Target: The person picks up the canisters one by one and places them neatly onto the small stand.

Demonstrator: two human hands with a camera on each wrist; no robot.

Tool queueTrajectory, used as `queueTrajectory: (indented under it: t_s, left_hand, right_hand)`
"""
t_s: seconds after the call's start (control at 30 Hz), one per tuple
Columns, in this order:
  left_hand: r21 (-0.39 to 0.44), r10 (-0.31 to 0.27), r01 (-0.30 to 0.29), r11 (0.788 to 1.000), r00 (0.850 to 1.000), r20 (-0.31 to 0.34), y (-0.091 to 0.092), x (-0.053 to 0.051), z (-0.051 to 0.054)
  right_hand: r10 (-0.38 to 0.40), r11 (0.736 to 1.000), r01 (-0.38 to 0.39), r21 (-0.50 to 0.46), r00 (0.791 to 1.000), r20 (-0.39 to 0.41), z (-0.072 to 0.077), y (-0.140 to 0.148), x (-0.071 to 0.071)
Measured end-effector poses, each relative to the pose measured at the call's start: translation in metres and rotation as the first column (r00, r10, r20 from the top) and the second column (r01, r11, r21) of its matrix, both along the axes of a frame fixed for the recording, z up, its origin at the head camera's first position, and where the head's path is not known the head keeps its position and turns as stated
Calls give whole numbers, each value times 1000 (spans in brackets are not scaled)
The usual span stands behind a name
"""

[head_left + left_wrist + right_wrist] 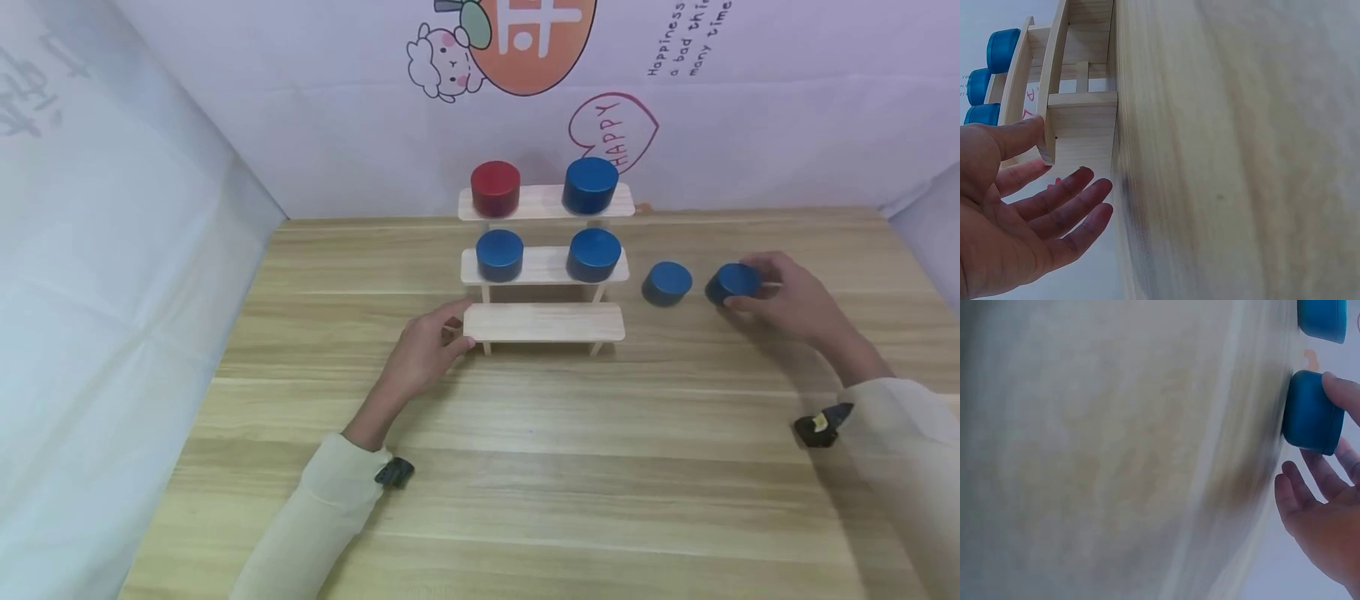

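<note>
A three-tiered wooden display stand (543, 323) is at the back middle of the table. My left hand (429, 346) holds the left end of its lowest tier between thumb and index finger; the other fingers hang loosely below the board in the left wrist view. At the right, my right hand (795, 296) grips a round blue tin (733, 282) resting on the table, thumb on the near side and fingers behind. Just left of it stands a second blue tin (667, 283), apart from the hand. In the right wrist view, the gripped tin (1314, 412) shows a lid seam.
On the top tier sit a red tin (496, 189) and a blue tin (590, 185). The middle tier bears two blue tins, one left (499, 255) and one right (594, 254). A printed white cloth (337, 125) hangs behind the wood-grain table (540, 467).
</note>
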State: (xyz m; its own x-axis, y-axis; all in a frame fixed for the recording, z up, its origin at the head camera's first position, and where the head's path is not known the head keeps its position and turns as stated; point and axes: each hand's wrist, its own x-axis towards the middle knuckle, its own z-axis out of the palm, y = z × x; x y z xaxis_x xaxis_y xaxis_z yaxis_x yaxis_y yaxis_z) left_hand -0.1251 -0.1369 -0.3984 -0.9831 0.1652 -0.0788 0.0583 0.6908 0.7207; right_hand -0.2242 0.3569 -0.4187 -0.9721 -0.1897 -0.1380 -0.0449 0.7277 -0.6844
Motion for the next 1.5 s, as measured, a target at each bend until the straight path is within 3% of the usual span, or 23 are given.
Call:
queueTrajectory:
  t_s: [0.23, 0.43, 0.7, 0.97, 1.3, 1.5]
  left_hand:
    - [-10, 7, -7, 1000, 1000, 2, 2, -1, -1]
    - [-8, 8, -8, 1000, 1000, -2, 1, 0, -1]
    - [-7, -9, 9, 1000, 1000, -6, 0, 0, 1]
    - [-6, -12, 12, 1000, 1000, 16, 0, -1, 1]
    - [-30, 12, -11, 999, 1000, 22, 3, -3, 3]
    - [-41, 16, -15, 999, 999, 36, 4, -3, 5]
  right_hand:
    - [-28, 999, 28, 43, 1000, 11, 10, -6, 9]
    - [-82, 996, 82, 21, 997, -8, 22, -18, 21]
    - [-115, 993, 115, -5, 987, -109, 42, -42, 47]
    - [-97, 995, 92, -31, 973, -210, 57, -63, 65]
    - [-47, 999, 39, -35, 965, -257, 73, -83, 86]
    - [27, 998, -43, -36, 934, -356, 72, -103, 101]
